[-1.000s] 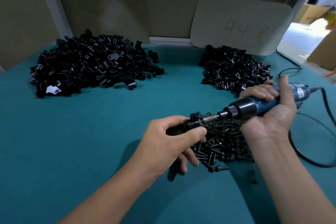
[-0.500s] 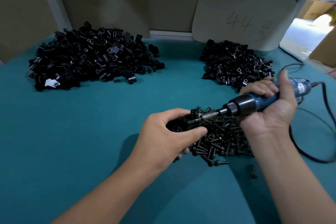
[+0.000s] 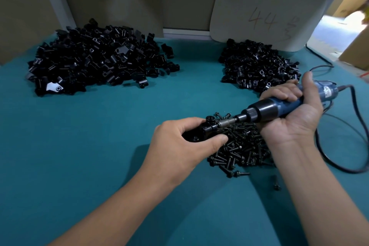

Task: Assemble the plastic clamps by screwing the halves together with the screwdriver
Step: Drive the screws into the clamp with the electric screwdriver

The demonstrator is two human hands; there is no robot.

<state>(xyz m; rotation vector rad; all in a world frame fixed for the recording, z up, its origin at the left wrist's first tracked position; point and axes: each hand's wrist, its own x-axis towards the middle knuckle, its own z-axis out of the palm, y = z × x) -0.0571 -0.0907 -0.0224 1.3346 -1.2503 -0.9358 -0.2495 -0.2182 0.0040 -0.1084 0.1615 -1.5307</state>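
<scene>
I note little change over the last second: left hand (image 3: 179, 144) still grips the small black plastic clamp (image 3: 207, 129) at frame centre, right hand (image 3: 293, 114) still wraps the blue corded electric screwdriver (image 3: 279, 106), bit seated, so driving appears ongoing.

- This is looking like a small assembly workshop or factory bench: a teal-covered worktable (image 3: 79, 146) is carrying bulk heaps of black plastic parts (image 3: 95, 62) and loose screws (image 3: 243, 150).
- A corded electric screwdriver (image 3: 279, 106) is lying in use at the station.
- A board marked "44" (image 3: 265, 14) is leaning against the back wall, and cardboard boxes (image 3: 357, 50) are standing off to the right.
</scene>
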